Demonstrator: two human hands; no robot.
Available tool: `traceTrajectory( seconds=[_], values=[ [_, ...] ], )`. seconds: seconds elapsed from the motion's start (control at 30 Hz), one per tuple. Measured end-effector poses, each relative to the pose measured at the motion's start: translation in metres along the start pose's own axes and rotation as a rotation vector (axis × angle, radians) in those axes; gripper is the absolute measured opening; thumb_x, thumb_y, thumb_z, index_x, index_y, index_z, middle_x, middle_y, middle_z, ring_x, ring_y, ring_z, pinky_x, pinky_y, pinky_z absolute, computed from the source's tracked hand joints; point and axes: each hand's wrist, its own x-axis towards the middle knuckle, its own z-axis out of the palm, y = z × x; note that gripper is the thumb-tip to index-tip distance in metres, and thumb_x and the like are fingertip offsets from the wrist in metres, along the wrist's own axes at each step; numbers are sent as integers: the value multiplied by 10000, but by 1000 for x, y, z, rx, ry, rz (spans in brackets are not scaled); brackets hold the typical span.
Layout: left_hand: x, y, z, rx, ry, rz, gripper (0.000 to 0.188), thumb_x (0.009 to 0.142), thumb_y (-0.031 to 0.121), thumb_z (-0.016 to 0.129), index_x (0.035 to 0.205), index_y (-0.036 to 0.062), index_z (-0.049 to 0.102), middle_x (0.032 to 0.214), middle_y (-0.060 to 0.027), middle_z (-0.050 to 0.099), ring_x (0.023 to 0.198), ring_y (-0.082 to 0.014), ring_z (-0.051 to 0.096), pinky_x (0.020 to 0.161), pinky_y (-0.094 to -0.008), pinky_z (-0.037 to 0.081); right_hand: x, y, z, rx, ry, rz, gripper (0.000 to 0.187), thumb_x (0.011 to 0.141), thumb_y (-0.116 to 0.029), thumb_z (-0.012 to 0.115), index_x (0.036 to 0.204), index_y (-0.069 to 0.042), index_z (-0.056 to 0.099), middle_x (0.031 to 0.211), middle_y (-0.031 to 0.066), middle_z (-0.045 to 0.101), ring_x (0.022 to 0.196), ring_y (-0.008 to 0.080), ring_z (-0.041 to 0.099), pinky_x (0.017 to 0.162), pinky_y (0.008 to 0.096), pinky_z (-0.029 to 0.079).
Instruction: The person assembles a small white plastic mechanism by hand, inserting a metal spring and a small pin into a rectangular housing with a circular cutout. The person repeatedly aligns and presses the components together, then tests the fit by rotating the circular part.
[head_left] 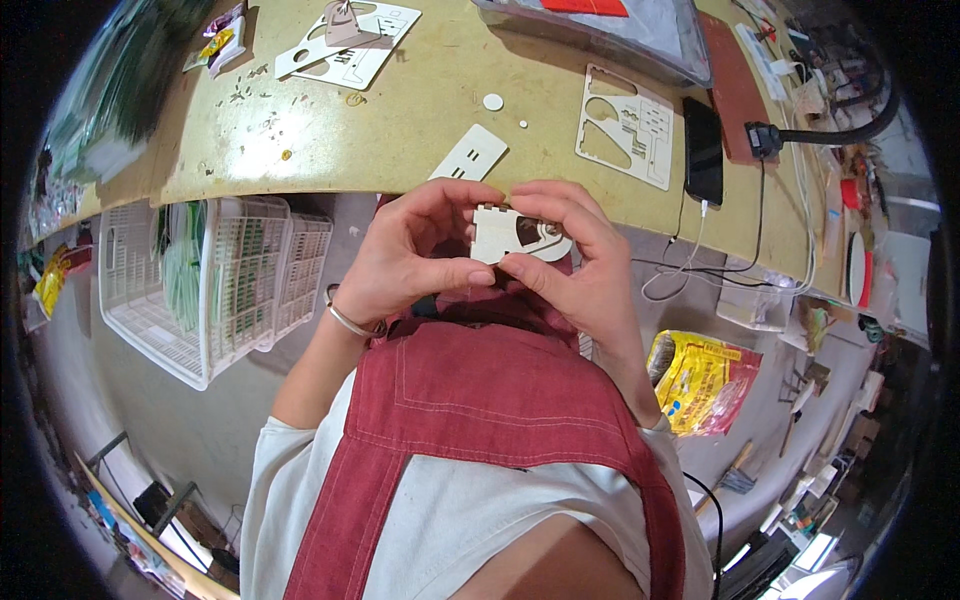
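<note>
Between both hands, just off the table's near edge, is a small pale wooden laser-cut piece (492,236) with notched edges and a curved cut-out at its right end. My left hand (415,240) grips its left side, thumb along the lower edge and fingers curled behind. Around the right end closes my right hand (575,235), its thumb pressed to the lower edge. The fingertips behind the piece are hidden. Right beyond the hands lies a flat pale panel (472,155) with small slots.
On the yellowish table (400,120) lie a cut-out sheet (652,125), a black phone (703,150) with a cable, and another sheet (375,60) at the back left. A grey bin (640,40) stands behind. White crates (205,300) and a yellow bag (700,380) are below the table.
</note>
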Motion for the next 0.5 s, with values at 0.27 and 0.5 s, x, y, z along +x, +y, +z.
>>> traceTrajectory(
  seconds=[0.27, 0.5],
  values=[
    [-2, -4, -8, -135, -66, -32, 837, 736, 157, 1012, 1436, -42, 597, 1363, -106, 696, 1264, -210, 670, 1112, -362, 501, -5, -4, 1, 123, -9, 51, 510, 795, -112, 948, 1248, -7, 736, 1228, 115, 743, 1108, 227, 717, 967, 339, 556],
    [-5, 1, -4, -125, -47, -36, 844, 729, 165, 1017, 1433, -44, 600, 1377, -118, 692, 1280, -217, 664, 1127, -365, 495, -6, -5, 2, 128, -5, 37, 510, 805, -125, 949, 1252, -10, 731, 1243, 114, 746, 1130, 221, 716, 978, 338, 554]
  ],
)
